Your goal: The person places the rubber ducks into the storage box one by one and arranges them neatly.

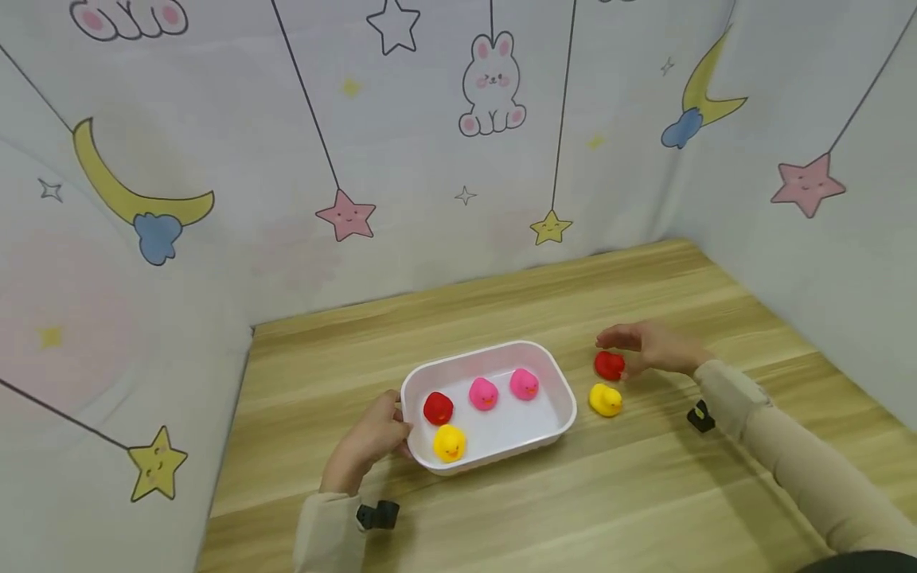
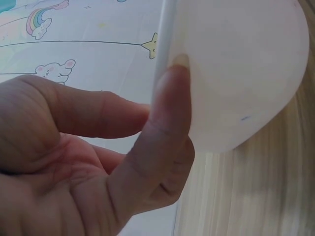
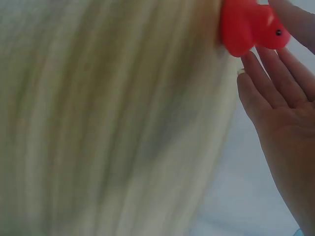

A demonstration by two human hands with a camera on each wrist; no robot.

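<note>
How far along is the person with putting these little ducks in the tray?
Four ducks already sit in the white tray: a red one, two pink and a yellow one. The left hand holds the tray's rim. The right hand is at a red duck on the table, fingers open, not yet gripping it. That duck and the yellow duck beside it remain outside.

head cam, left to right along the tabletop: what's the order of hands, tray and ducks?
left hand on the tray's left end → white tray with red duck, yellow duck, pink duck, second pink duck → on the wood, loose yellow duck → right hand.
</note>
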